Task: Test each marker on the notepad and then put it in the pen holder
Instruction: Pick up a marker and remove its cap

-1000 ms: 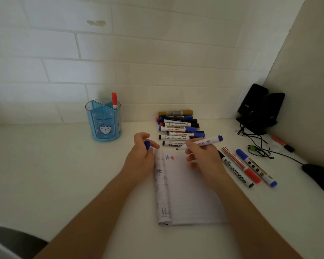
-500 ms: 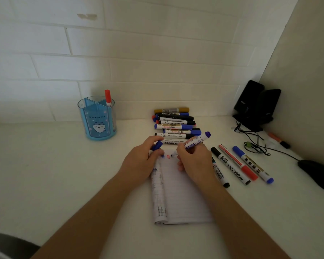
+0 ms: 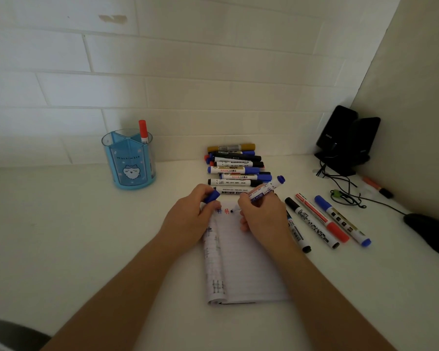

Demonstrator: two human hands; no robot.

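A single head-worn wide-angle view looks forward and down, close over the desk [image 3: 61,236] toward the wall [image 3: 188,72].

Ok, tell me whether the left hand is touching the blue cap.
Touching. The head view shows the left hand pinching the blue cap between its thumb and fingers, with no gap visible.

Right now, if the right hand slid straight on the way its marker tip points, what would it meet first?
The notepad page: the right hand aims the blue marker tip down-left at it, beside the red mark. Whether it touches is unclear. Beyond lies the left hand, pinching the cap.
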